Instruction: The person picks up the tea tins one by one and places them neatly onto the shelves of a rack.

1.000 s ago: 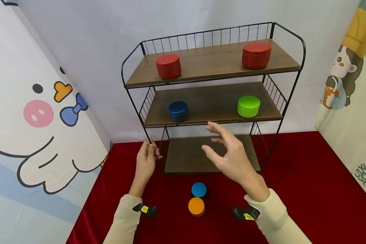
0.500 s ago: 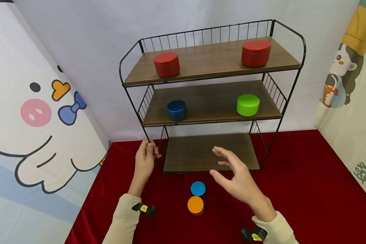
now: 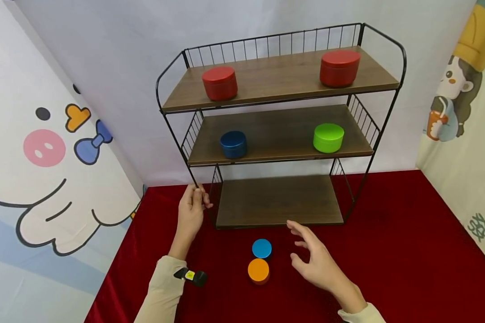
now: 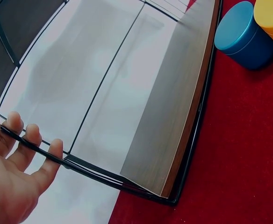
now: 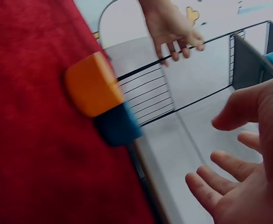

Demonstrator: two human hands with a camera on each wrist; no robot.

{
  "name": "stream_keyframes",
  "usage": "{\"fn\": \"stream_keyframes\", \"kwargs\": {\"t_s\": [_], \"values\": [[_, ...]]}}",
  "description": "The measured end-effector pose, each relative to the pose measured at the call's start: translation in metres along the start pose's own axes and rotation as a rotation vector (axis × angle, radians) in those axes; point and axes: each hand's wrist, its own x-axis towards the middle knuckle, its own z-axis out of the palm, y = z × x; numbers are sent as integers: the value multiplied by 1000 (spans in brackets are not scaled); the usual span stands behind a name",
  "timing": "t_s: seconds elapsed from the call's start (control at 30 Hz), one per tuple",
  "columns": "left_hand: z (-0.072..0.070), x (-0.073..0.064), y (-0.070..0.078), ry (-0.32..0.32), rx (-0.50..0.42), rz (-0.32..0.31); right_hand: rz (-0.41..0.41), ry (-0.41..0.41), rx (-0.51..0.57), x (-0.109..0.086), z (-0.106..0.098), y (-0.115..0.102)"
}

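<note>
My left hand (image 3: 191, 211) grips the front left upright of a black wire rack, its fingers curled round the thin rod in the left wrist view. Over the red cloth, in front of the bottom shelf (image 3: 279, 202), my right hand (image 3: 319, 262) is held with thumb and fingers spread and nothing between them. To its left stand two small round tins: a light blue tin (image 3: 262, 248) and, nearer me, an orange tin (image 3: 258, 271). They stand close together, and the orange one overlaps the blue in the head view.
Two red tins, left (image 3: 220, 84) and right (image 3: 339, 68), stand on the top shelf. The middle shelf bears a dark blue tin (image 3: 233, 145) and a green tin (image 3: 328, 138). A white curtain (image 3: 105, 40) hangs behind; red cloth (image 3: 408, 251) covers the table.
My right hand has come down and back toward me, from in front of the middle shelf's edge to beside the loose tins. My left hand keeps its grip on the upright.
</note>
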Motion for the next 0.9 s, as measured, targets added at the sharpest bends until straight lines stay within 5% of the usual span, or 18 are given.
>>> {"fn": "stream_keyframes", "kwargs": {"t_s": [0.5, 0.9], "values": [[1, 1, 3, 2, -8, 1, 281, -211, -56, -18, 13, 22], [1, -1, 4, 1, -6, -12, 257, -267, -34, -17, 26, 26]]}}
